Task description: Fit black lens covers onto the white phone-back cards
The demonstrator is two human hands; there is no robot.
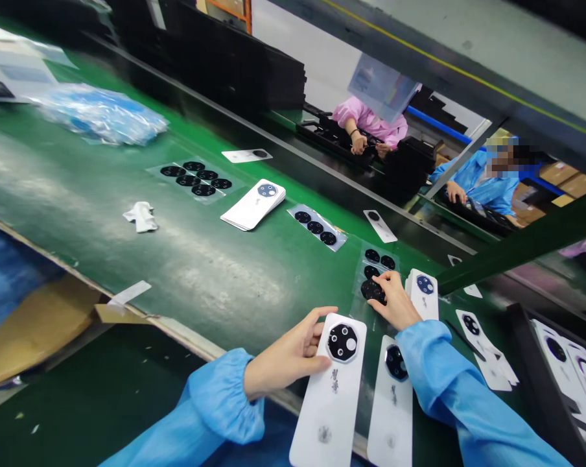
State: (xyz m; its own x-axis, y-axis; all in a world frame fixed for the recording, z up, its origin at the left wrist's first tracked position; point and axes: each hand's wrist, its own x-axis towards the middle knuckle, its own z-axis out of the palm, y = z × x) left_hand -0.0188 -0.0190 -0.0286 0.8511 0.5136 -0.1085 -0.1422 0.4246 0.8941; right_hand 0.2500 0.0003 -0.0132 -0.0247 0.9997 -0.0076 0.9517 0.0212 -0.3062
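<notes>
My left hand (288,353) grips the left edge of a white phone back cover (329,395) with a black round camera ring, lying at the near edge of the green belt (176,259). My right hand (395,299) reaches forward and pinches a black round lens piece (372,290) on a clear film sheet (378,263) that carries more black pieces. A second white cover (393,408) lies under my right forearm. A third cover (423,293) stands just right of my right hand.
A stack of white covers (254,204), two more film sheets of black rings (196,178) (317,227), a crumpled white scrap (140,216) and a blue plastic bag (98,115) lie on the belt. Trays of covers (565,363) sit at right. Two other people work across the line.
</notes>
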